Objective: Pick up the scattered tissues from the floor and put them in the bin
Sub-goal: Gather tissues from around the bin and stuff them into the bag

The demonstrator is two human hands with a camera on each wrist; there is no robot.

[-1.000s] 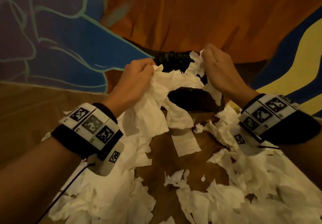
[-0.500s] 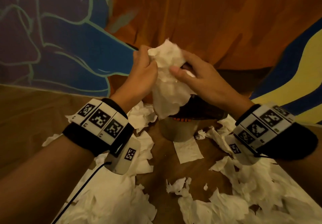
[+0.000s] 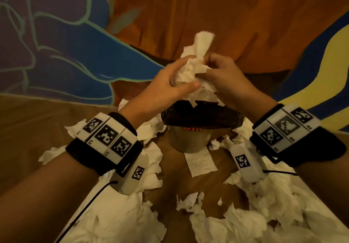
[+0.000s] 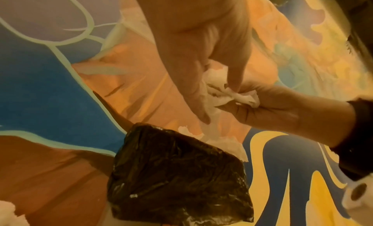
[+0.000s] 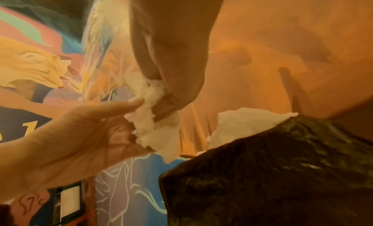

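Tissue wad held over the bin

A tissue wad is clutched by curled fingers of the left hand and right hand above the black-lined bin; its orange lettering is unreadable. Torn tissue protrudes from the bin; scattered tissues cover the near floor.

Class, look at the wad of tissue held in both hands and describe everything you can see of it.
The wad of tissue is white, soft, crumpled paper, bunched into an uneven lump with a twisted tail sticking up and ragged ends hanging down. It is held in the air just above the bin, which is lined with a black bag. The left hand cups and grips it from one side, and the right hand pinches it from the other. Whether its lower ends touch the bin's rim cannot be told.
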